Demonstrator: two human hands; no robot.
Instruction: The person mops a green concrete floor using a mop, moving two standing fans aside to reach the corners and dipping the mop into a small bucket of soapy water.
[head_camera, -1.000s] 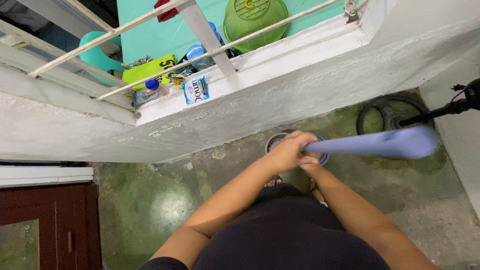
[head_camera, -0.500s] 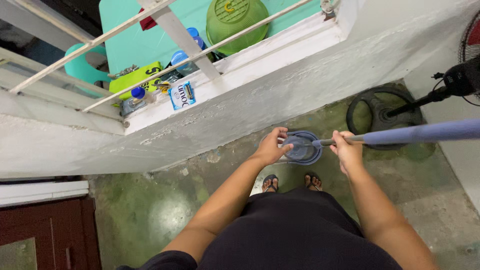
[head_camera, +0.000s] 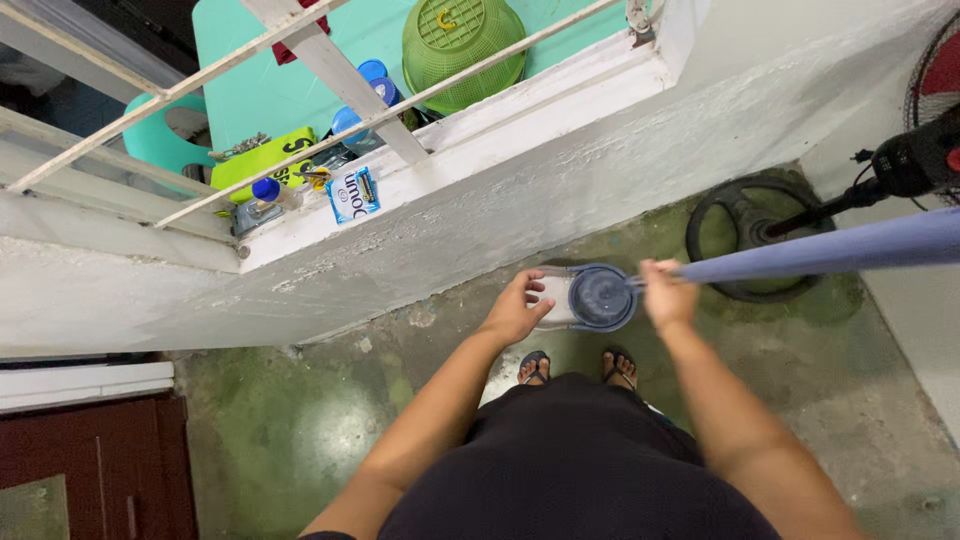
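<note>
My left hand (head_camera: 515, 310) grips a clear plastic cylinder with a round blue rim (head_camera: 598, 297), held at waist height above my sandalled feet (head_camera: 575, 368). My right hand (head_camera: 668, 297) is closed on the near end of a long, folded purple-blue umbrella (head_camera: 830, 255). The umbrella runs out of the frame to the right. The blue rim sits between my two hands, right at the umbrella's end. I cannot tell whether cylinder and umbrella are joined.
A white wall with a barred window ledge (head_camera: 480, 130) runs ahead, holding a small carton (head_camera: 352, 194) and bottles. Beyond it are a green basket (head_camera: 462, 45) and a teal table. A standing fan (head_camera: 925, 150) with a round black base (head_camera: 750, 225) stands right. A brown door (head_camera: 90, 470) is lower left.
My hands were clasped together on the umbrella's end. They have moved apart, the left one drawing the clear cylinder off to the left. The umbrella now lies more level.
</note>
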